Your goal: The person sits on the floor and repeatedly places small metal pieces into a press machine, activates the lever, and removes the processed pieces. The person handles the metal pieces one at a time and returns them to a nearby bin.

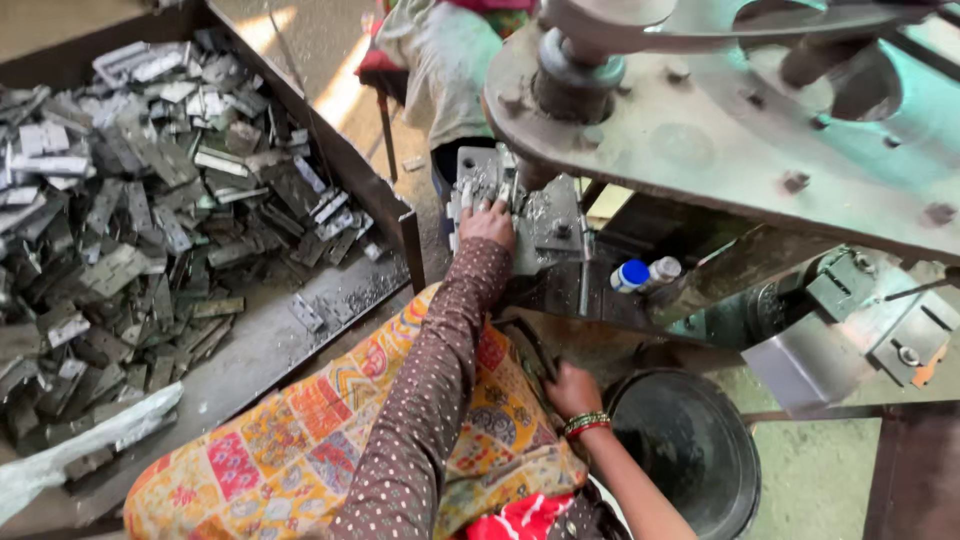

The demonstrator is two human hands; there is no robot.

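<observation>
My left hand [487,222] reaches up to the die block [520,215] of the press [700,130], fingers spread against it; whether they pinch a metal piece there I cannot tell; my right hand [572,390] rests low by the black bucket [690,450], fingers curled under and hidden; hinge plates [150,220] fill the tray [250,350] to my left.

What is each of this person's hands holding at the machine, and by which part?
The left hand rests its fingertips on the grey metal press block; any held piece is hidden. The right hand sits low by the black round bucket; whether it grips anything cannot be told.
</observation>
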